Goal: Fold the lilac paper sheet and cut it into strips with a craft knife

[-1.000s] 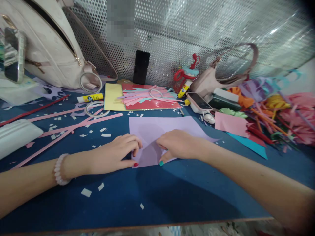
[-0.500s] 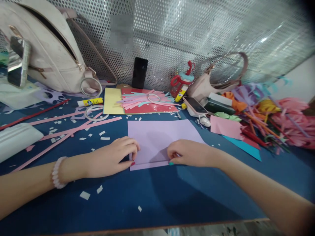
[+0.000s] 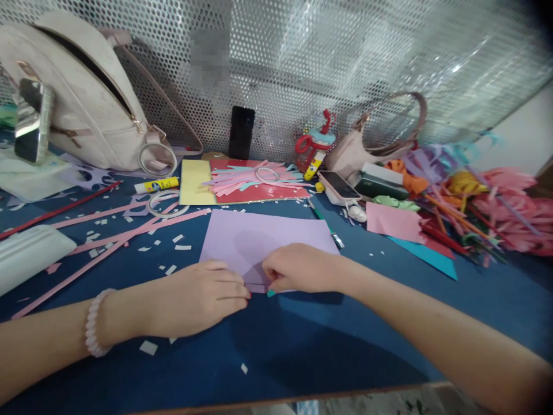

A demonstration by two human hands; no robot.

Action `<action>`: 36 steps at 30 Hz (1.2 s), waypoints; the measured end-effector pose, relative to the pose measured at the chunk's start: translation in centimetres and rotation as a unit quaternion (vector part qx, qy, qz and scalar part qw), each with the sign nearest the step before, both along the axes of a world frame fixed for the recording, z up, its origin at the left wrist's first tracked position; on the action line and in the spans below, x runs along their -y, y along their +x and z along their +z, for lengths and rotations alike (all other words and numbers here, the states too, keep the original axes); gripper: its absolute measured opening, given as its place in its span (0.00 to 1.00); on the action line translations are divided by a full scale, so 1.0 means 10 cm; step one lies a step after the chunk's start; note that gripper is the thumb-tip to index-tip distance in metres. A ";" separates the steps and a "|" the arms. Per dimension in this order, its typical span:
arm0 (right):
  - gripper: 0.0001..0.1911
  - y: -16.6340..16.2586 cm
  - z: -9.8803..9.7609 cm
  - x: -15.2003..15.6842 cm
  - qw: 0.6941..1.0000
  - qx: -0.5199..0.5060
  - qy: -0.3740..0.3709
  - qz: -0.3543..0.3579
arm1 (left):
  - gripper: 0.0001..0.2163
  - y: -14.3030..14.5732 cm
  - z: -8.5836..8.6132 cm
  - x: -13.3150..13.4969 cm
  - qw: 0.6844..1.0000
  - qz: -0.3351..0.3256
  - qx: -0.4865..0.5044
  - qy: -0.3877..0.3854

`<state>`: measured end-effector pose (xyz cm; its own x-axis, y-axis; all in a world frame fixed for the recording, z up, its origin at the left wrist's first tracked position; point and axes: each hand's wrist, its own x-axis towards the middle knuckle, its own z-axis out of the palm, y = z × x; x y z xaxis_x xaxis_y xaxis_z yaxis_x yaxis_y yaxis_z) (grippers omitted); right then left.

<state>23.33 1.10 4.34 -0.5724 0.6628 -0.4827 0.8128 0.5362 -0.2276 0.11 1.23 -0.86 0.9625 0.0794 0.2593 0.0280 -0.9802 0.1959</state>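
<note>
A lilac paper sheet (image 3: 259,233) lies in front of you on the blue desk (image 3: 194,369); take it as the centre of the clock. Your left hand (image 3: 211,297) rests at eight o'clock, its fingers close together over the near corner; its thumb is mostly covered, so you cannot tell whether it pinches the paper. Your right hand (image 3: 306,268) is at four o'clock, fingers curled in and narrow, appearing to pinch the near edge against the thumb. Between your hands a slim folded strip shows along that edge, so one narrow fold looks at least begun; how sharply it is creased cannot be told. The rest of the sheet, as far as it shows, is flat and whole, not yet folded. Pink and blue paper strips (image 3: 235,177) are heaped at twelve o'clock, and a yellow glue stick (image 3: 162,184) lies at ten.
</note>
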 end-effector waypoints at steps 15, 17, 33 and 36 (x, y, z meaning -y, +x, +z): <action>0.15 0.32 0.04 0.04 0.986 0.160 0.028 -0.025 | 0.15 -0.01 0.04 -0.02 1.000 0.007 0.018 0.008; 0.14 0.41 0.03 0.08 0.983 0.176 0.025 -0.044 | 0.14 -0.01 0.05 -0.02 1.000 0.007 0.016 0.005; 0.15 1.38 -0.04 0.40 0.959 0.165 0.005 -0.232 | 0.14 -0.04 0.00 -0.06 0.999 0.030 0.014 -0.022; 0.12 1.51 -0.05 0.45 0.963 0.132 0.002 -0.237 | 0.14 -0.04 -0.01 -0.07 0.998 0.066 0.001 -0.022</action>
<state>38.43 -3.36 3.85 -0.0640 0.8214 -0.5667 0.9955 0.0923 0.0214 -0.28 1.91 -0.95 0.9424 0.2172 0.2543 0.1563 -0.9582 0.2395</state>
